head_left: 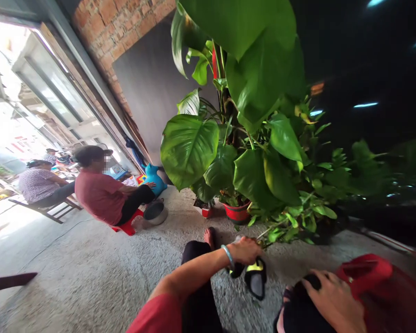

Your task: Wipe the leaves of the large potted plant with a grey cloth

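Observation:
My left hand [246, 249], a pale bangle on its wrist, reaches forward with its fingers closed at the end of a thin green plant stem [271, 226]. Leaves of the stem spread among the low greenery just beyond. A small greyish bit shows by the knuckles, too unclear to name. Bent over my dark-clothed knee at the lower right, my right hand [336, 296] has its fingers curled round a dark rounded thing [312, 281] that I cannot make out. Below my left hand lies a black and yellow sandal [255, 282] on the concrete floor.
A big-leaved plant [190, 148] rises ahead from a red pot [236, 212]. Red fabric or plastic [370, 273] lies at the right. To the left, a person [100, 194] sits on a red stool [128, 225] beside a metal basin [156, 213] and a blue toy [154, 179].

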Tool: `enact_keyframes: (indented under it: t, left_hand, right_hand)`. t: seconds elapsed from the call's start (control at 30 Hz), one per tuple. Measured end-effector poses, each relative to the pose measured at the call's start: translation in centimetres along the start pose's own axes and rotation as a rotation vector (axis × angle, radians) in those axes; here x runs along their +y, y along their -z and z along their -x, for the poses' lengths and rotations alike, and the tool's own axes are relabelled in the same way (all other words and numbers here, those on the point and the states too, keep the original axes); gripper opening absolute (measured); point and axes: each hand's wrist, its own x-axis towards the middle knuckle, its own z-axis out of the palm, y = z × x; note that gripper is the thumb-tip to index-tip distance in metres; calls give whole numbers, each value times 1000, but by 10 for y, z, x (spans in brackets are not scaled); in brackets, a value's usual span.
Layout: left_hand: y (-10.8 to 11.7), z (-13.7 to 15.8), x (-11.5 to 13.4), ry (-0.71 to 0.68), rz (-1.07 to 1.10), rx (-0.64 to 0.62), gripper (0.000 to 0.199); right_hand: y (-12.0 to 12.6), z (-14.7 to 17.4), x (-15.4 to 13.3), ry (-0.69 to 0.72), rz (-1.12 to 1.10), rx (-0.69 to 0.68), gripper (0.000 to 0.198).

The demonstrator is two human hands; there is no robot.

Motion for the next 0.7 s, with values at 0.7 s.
enact_keyframes:
  t: [0.7]
  left_hand:
    - [-59,38,30,859,1803,726,33]
  right_hand:
    - [11,-6,13,-181,-584,-58,57]
